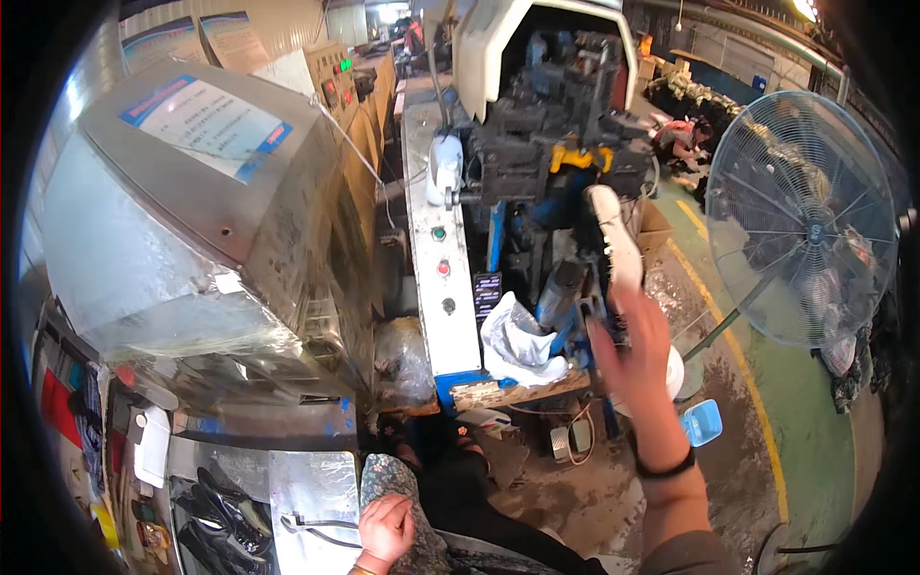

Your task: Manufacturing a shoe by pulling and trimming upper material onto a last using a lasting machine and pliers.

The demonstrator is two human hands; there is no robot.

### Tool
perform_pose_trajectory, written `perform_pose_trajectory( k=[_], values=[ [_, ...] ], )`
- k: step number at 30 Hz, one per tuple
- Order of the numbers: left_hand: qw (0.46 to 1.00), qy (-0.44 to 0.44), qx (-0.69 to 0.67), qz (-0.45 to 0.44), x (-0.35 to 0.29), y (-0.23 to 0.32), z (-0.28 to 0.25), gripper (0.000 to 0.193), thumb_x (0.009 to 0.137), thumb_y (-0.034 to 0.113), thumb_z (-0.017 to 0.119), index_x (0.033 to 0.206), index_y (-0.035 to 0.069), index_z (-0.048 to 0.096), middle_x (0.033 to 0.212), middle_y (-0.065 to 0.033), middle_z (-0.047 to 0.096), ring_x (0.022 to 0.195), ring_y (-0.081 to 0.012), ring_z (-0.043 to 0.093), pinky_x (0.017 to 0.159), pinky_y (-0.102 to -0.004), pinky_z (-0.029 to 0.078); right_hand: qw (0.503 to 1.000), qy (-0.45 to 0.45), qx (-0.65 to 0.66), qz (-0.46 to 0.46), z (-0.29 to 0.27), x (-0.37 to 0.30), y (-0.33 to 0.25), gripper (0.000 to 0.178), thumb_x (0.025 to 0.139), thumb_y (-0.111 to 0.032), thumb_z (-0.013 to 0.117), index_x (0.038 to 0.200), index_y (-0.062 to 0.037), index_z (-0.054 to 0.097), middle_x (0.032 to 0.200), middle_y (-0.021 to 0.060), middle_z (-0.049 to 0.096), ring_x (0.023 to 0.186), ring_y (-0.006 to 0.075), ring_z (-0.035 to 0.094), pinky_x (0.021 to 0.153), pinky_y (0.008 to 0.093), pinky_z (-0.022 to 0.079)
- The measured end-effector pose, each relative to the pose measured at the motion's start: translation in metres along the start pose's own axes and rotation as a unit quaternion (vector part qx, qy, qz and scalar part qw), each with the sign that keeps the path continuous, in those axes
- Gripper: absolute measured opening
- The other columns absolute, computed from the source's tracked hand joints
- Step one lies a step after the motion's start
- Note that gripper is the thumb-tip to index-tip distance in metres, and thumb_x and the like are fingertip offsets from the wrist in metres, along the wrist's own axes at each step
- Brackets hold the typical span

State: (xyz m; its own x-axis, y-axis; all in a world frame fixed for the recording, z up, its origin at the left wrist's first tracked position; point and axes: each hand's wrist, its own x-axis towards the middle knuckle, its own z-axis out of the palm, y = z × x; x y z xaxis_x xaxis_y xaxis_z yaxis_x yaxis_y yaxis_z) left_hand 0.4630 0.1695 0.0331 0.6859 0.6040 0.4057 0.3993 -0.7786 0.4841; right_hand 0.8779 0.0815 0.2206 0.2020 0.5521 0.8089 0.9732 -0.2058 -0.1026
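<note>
My right hand (637, 359) is at the front of the machine, smeared by motion, its thumb apart from the fingers. Its fingertips overlap the near end of a pale shoe sole (615, 235), which is held bottom outward in the machine. Whether they touch it I cannot tell. My left hand (386, 530) rests low beside my patterned clothing with the fingers curled. Dark handles of metal pincers (311, 525) run into that hand, and their head lies over a bare metal sheet (311, 479). Shiny black shoes (225, 517) lie left of the sheet.
A dark machine (565, 125) with a pale hood stands ahead, beside a button panel (444, 316). White cloth (517, 345) lies at its front. A large metal cabinet (192, 192) fills the left. A caged fan (815, 230) stands right, a blue basket (701, 423) on the floor.
</note>
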Motion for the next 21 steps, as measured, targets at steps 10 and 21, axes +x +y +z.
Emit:
perform_pose_trajectory(
  k=[10,21],
  values=[
    [0.980,-0.013,-0.170,-0.098,-0.029,0.018,-0.013,0.016,0.079,0.008,0.068,0.095,0.004,0.072,0.102,-0.0095,0.070,0.098,-0.0262,0.066,0.091,-0.0357,0.050,0.996,-0.011,-0.002,0.092,0.003,0.000,0.016,0.068,0.059,-0.019,0.076,0.124,-0.0119,0.058,0.145,0.0275,0.036,0.116,0.0486,0.047,0.098,0.0512,0.041],
    [0.801,0.234,-0.541,-0.108,0.027,0.112,-0.133,0.092,0.079,0.025,0.078,0.151,0.005,0.024,0.139,-0.0112,0.045,0.125,-0.0220,0.047,0.106,-0.0337,0.037,0.926,-0.095,0.318,-0.182,-0.065,-0.150,-0.253,0.064,0.062,-0.028,0.085,0.121,-0.0188,0.063,0.143,0.0255,0.035,0.110,0.0494,0.050,0.088,0.0555,0.048]
  ],
)
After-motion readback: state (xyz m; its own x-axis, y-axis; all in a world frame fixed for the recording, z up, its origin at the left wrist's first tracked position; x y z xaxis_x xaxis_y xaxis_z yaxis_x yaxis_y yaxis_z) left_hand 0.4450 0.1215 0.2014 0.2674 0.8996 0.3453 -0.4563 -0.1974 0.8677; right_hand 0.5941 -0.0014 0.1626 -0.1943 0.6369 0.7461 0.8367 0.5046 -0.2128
